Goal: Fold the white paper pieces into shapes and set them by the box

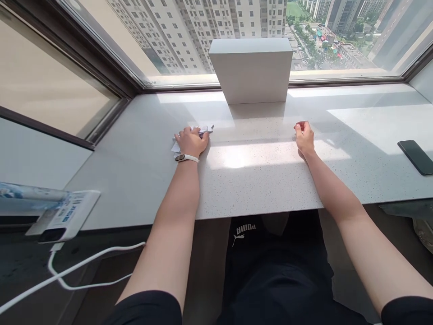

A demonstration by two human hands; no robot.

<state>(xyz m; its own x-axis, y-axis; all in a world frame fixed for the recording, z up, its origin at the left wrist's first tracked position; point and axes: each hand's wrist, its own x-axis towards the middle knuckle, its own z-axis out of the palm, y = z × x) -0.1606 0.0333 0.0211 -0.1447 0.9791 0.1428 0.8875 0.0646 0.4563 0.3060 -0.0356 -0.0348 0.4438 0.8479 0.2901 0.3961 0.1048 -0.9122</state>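
Note:
My left hand (192,142), with a white-banded wrist tracker (187,158), rests over a small heap of paper scraps (176,147) on the left part of the white speckled counter (243,189). Its fingers and thumb are spread across the heap and cover most of it. A few scraps stick out past the thumb and at the wrist side. My right hand (305,136) is closed in a pinch just above the counter, to the right of centre. Whatever its fingertips may hold is too small or hidden to make out.
A plain white box (255,74) stands upright near the window at the back. A dark phone (416,156) lies at the right. Near the left front edge are a white device (76,212) with a white cable (84,262) and a blue-patterned tube (32,192).

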